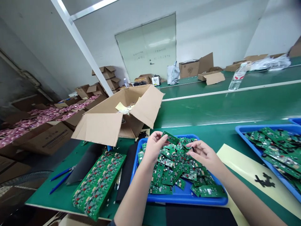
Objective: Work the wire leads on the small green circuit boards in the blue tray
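My left hand [154, 146] is closed on a small green circuit board [171, 137], held above a blue tray [185, 198] heaped with several similar small green boards. My right hand [203, 153] hovers over the same tray, its fingers pinched on a small dark part [192, 148] close to the held board. Both forearms reach in from the bottom edge.
A stack of large green panel boards [98, 183] lies left of the tray, with blue-handled pliers [61, 177] beyond. An open cardboard box [117, 117] stands behind. A second blue tray [270, 153] of boards sits right. A yellow sheet [249, 171] and a water bottle [237, 77] are also there.
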Action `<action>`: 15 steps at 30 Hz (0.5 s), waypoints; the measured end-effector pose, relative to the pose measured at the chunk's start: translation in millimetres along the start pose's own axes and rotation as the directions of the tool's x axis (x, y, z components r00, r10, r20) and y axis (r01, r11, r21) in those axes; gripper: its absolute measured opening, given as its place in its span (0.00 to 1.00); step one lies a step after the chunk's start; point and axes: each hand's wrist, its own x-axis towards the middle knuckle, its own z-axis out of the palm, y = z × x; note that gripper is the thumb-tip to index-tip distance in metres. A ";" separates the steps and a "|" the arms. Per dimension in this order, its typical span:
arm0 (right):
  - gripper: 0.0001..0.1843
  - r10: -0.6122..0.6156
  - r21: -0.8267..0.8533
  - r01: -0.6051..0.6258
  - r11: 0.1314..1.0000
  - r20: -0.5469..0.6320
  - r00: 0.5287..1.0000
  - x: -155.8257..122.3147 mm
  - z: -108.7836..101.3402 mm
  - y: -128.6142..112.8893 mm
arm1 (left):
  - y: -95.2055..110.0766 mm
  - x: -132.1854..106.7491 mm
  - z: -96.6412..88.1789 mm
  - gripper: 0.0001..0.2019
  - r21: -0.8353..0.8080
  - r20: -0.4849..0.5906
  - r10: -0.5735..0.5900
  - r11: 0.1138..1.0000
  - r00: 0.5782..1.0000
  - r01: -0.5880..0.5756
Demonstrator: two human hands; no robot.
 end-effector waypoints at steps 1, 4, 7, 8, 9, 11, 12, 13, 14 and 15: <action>0.17 0.011 0.050 -0.010 0.999 -0.012 1.000 0.0 0.9 -1.1 | -1.2 -2.0 7.7 0.18 -0.046 0.024 -0.014 0.999 1.000 0.015; 0.19 0.039 0.167 -0.021 0.986 -0.106 0.994 0.6 3.3 -3.8 | -6.8 -7.8 23.2 0.18 -0.144 0.080 -0.056 0.987 0.995 0.067; 0.20 0.057 0.255 -0.003 0.967 -0.202 0.978 1.1 5.4 -5.8 | -12.8 -13.1 27.9 0.18 -0.192 0.109 -0.096 0.975 0.989 0.115; 0.20 0.054 0.267 0.009 0.964 -0.228 0.972 1.1 6.1 -6.4 | -14.5 -14.7 28.0 0.18 -0.198 0.117 -0.108 0.971 0.987 0.130; 0.20 0.053 0.270 0.014 0.963 -0.238 0.970 1.0 6.9 -7.0 | -16.1 -16.3 27.9 0.18 -0.203 0.125 -0.119 0.969 0.985 0.143; 0.21 0.060 0.263 0.003 0.965 -0.231 0.971 0.5 8.4 -7.9 | -18.8 -18.9 27.6 0.18 -0.206 0.146 -0.133 0.965 0.980 0.161; 0.21 0.068 0.257 -0.009 0.966 -0.222 0.973 0.2 9.1 -8.0 | -19.9 -20.0 27.8 0.17 -0.200 0.164 -0.135 0.965 0.977 0.167; 0.21 0.076 0.248 -0.021 0.968 -0.214 0.974 0.0 9.7 -7.9 | -20.8 -20.9 28.0 0.16 -0.187 0.183 -0.134 0.968 0.974 0.169; 0.21 0.079 0.236 -0.028 0.971 -0.211 0.974 -0.3 10.2 -7.6 | -21.3 -21.7 28.2 0.16 -0.166 0.203 -0.132 0.972 0.970 0.167; 0.21 0.078 0.219 -0.031 0.975 -0.210 0.975 -0.5 10.5 -7.2 | -21.5 -22.3 28.4 0.15 -0.136 0.226 -0.132 0.977 0.965 0.166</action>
